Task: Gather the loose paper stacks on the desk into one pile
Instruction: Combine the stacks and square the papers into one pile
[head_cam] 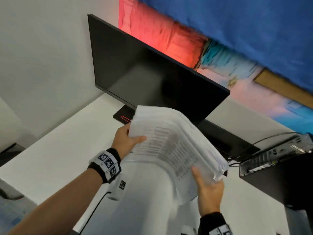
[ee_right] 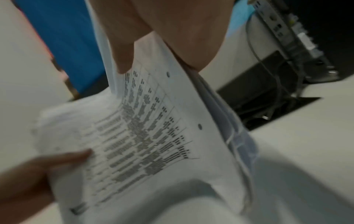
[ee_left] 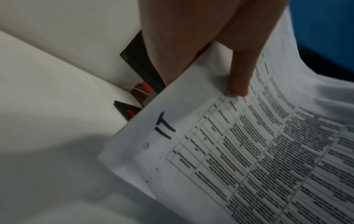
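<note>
Thick, seemingly punched printed paper stack (head_cam: 171, 146), bowed, aloft.

One paper stack (head_cam: 171, 146) above the table (head_cam: 55, 150), two hands, left (head_cam: 126, 141) and right (head_cam: 209, 189), on it, one monitor (head_cam: 152, 78) behind the stack, one computer case (head_cam: 277, 156) right of the monitor, two wristbands
</note>
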Demonstrator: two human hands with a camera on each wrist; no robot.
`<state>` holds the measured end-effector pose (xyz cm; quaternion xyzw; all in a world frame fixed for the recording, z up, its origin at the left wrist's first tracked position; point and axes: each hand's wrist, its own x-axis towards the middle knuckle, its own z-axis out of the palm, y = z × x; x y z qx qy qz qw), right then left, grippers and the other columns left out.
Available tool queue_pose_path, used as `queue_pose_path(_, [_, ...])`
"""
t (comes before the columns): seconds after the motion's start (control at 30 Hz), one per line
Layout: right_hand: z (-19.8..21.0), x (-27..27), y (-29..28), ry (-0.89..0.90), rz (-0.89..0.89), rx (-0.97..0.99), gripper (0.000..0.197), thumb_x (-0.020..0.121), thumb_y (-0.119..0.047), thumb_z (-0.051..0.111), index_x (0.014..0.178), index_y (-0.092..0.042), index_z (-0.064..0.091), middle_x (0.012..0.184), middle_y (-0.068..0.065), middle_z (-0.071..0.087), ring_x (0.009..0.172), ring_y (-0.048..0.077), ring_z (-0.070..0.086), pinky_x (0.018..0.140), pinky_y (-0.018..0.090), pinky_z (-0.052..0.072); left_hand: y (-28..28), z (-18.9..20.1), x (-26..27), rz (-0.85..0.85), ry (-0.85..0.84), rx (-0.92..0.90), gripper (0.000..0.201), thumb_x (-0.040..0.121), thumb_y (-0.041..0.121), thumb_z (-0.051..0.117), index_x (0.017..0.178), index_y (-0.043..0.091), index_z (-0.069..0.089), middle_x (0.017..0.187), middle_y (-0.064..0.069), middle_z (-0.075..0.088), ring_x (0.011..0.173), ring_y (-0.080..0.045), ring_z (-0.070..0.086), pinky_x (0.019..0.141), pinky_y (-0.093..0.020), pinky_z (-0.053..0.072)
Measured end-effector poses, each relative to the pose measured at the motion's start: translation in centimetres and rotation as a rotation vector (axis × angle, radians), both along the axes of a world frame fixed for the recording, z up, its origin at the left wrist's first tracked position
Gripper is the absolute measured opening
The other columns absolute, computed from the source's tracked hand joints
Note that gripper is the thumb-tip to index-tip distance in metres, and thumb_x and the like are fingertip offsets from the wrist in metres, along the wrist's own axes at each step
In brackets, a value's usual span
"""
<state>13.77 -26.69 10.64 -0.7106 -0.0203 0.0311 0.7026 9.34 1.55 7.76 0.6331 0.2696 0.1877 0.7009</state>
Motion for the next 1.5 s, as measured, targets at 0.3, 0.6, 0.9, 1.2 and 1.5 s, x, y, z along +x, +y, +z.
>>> queue_pose_path(0.3, [-4.1, 0.7, -2.1, -0.078, -0.063, -0.16, 0.101, 0.073, 0.002, 0.086, 0.147, -0.043, 0.035, 0.142, 0.002, 0.053, 0.126, 0.027, 0.059, 0.087, 0.012, 0.055, -0.2, -0.7, -0.6, 0.091, 0.096, 0.036, 0.043, 0.077, 0.046, 0.077, 0.105, 0.017, 0.062, 0.099, 0.001, 0.073, 0.09, -0.018, 0.071, 0.071, -0.031, 0.057])
queue_pose_path(0.6, [-2.3, 2.0, -3.3, -0.59, 0.076, -0.624, 0.056, 0.08, -0.029, 0.076, 0.132, -0.011, 0.065, 0.129, 0.009, 0.055, 0.11, 0.018, 0.057, 0.087, 0.0, 0.045, 0.7, 1.7, 2.1, 0.266, 0.197, 0.063, 0.059, 0.072, 0.072, 0.058, 0.064, 0.015, 0.048, 0.063, -0.005, 0.056, 0.062, -0.022, 0.053, 0.071, -0.041, 0.049])
queue_pose_path(0.9, [-5.3, 3.1, -3.4, 0.078, 0.141, -0.201, 0.045, 0.085, 0.016, 0.064, 0.115, -0.017, 0.069, 0.118, 0.001, 0.074, 0.111, 0.015, 0.068, 0.082, 0.016, 0.052, 0.5, 0.7, 1.6, 0.071, 0.142, 0.056, 0.035, 0.081, 0.053, 0.069, 0.083, 0.02, 0.061, 0.088, -0.003, 0.069, 0.08, -0.018, 0.063, 0.076, -0.032, 0.05])
queue_pose_path(1.2, [-3.4, 3.7, -0.9, -0.006, -0.025, -0.209, 0.02, 0.095, -0.013, 0.067, 0.112, -0.023, 0.067, 0.109, 0.002, 0.075, 0.103, 0.015, 0.073, 0.089, 0.031, 0.059, -0.9, 0.2, -0.1, 0.019, 0.189, 0.2, 0.03, 0.084, 0.008, 0.075, 0.113, 0.009, 0.067, 0.102, -0.007, 0.072, 0.096, -0.028, 0.069, 0.09, -0.046, 0.058])
queue_pose_path(1.5, [-3.0, 2.0, -0.7, 0.083, -0.14, -0.092, 0.048, 0.086, 0.0, 0.074, 0.127, -0.013, 0.052, 0.122, 0.014, 0.062, 0.108, 0.027, 0.063, 0.084, 0.028, 0.055, -2.8, 1.1, -0.4, 0.176, -0.028, 0.075, 0.024, 0.082, 0.014, 0.079, 0.099, 0.011, 0.062, 0.094, -0.001, 0.069, 0.083, -0.012, 0.065, 0.061, -0.015, 0.054])
